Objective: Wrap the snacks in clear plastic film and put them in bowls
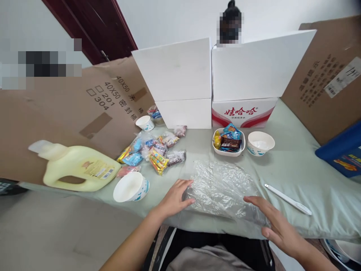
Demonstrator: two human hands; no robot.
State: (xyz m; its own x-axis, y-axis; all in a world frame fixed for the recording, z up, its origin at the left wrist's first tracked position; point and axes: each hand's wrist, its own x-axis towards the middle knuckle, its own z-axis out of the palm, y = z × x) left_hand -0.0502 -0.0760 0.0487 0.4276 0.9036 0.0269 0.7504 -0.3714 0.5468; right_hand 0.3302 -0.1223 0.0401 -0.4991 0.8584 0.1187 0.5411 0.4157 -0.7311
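A clear, crumpled plastic bag (222, 188) lies flat on the green cloth in front of me. At its left edge is my left hand (176, 197), thumb and fingers apart, with the fingertips at the plastic. My right hand (278, 222) is at the bag's right side, its fingers stretched out and the thumb apart; whether it presses on the plastic I cannot tell. Just beyond the bag sits a white dish (229, 152) holding wrapped snacks (229, 143). Next to that dish stands a paper bowl (261, 143) with a blue pattern.
Several wrapped snacks (158, 150) are heaped at left, near a tilted paper bowl (131, 187), a small paper cup (145, 123) and a yellow jug (81, 167) lying down. A white utility knife (287, 199) lies at right. White boxes (186, 113), cardboard (329, 79) and a blue container (344, 150) border the table.
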